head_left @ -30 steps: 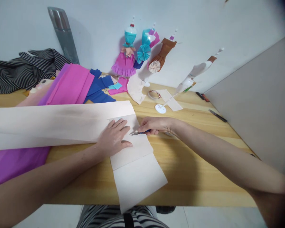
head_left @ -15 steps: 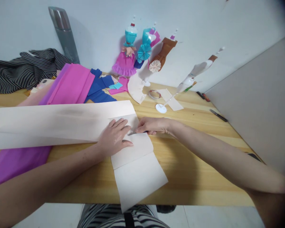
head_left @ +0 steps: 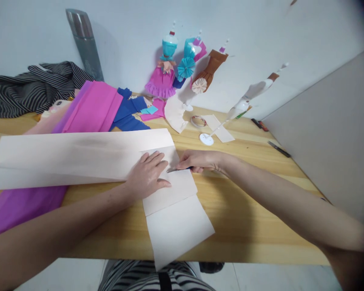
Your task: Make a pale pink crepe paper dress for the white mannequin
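Paper, pale and layered, lies at the front of the wooden table, its lowest corner poking past the edge at six o'clock. We rest our left hand flat on its upper part, the four fingers lying close together and the thumb spread apart towards three o'clock. On that side too, just beside it, our right hand grips small scissors; its thumb presses the handle, but we cannot tell how the hidden fingers are set. The blades point to nine o'clock, over the paper. Counting from our left hand, a long pale strip stretches to nine o'clock, folded pink sheets lie between ten and eleven, and a white figure stands at two.
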A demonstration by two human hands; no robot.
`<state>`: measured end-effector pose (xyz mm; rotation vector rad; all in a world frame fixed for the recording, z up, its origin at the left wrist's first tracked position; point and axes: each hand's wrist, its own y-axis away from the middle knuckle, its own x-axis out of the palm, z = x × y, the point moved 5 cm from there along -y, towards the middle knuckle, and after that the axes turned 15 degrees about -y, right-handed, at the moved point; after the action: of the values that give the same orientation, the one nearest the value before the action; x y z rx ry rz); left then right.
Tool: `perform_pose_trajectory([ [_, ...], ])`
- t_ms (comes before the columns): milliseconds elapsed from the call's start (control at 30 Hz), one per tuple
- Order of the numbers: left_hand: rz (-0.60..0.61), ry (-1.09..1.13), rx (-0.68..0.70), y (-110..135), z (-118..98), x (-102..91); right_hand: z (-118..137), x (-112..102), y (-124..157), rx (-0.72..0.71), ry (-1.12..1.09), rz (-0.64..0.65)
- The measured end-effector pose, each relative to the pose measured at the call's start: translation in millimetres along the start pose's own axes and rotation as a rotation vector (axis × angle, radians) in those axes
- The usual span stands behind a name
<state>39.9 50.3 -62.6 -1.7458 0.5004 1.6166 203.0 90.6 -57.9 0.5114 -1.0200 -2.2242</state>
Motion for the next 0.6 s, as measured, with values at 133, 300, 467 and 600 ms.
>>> perform_pose_trajectory([
  [133, 0.007, 0.002, 0.005, 0, 0, -0.6, 5, 6, 0, 0.005, 0.032, -0.051],
  [300, 0.010, 0.001, 0.011, -1, 0, -1.5, 14, 21, 0, 0.004, -0.013, -0.066],
  [467, 0.030, 0.007, 0.010, -1, 0, -0.5, 12, 21, -2, -0.017, -0.026, -0.054],
  [600, 0.030, 0.020, 0.002, -1, 0, 0.6, 11, 18, -3, -0.051, 0.020, -0.068],
])
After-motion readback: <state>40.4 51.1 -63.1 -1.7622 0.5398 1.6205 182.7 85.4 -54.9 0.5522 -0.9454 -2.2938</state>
